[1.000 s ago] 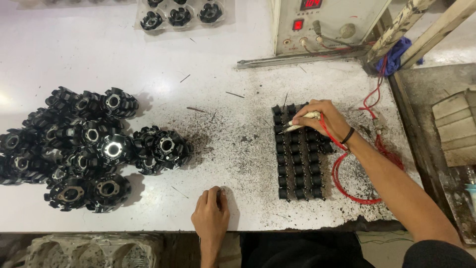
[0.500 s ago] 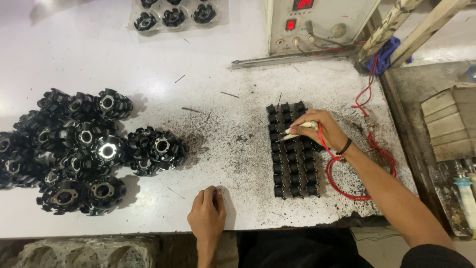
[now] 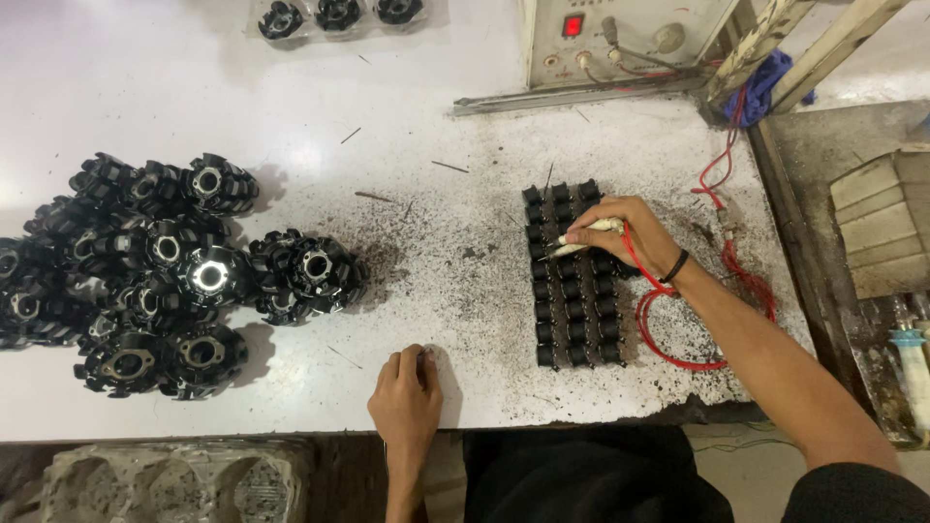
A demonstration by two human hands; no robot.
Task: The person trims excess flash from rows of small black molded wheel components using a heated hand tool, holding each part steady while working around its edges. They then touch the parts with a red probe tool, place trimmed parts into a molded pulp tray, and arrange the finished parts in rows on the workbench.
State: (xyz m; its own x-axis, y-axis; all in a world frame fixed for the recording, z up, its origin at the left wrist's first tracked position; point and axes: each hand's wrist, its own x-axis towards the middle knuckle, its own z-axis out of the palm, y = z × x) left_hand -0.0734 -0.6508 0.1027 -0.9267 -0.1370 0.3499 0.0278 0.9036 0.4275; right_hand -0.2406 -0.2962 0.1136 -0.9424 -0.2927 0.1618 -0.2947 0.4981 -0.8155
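Observation:
My right hand [image 3: 625, 232] holds two pale probe tips [image 3: 586, 237] with red wires [image 3: 678, 329] and presses them onto the upper part of a block of small black parts [image 3: 572, 300] set in rows on the white table. My left hand [image 3: 407, 397] rests at the table's near edge with fingers curled, holding nothing. A pile of black round finned parts [image 3: 165, 261] lies to the left, well away from both hands.
A grey test box with a red switch [image 3: 620, 29] stands at the back, wired to the probes. A tray with three black round parts [image 3: 334, 15] sits at the far edge. Dark grit [image 3: 455, 252] covers the table. A cardboard piece [image 3: 886, 223] lies right.
My right hand with the probes has shifted slightly down the rows of the block. My left hand has stayed at the near edge.

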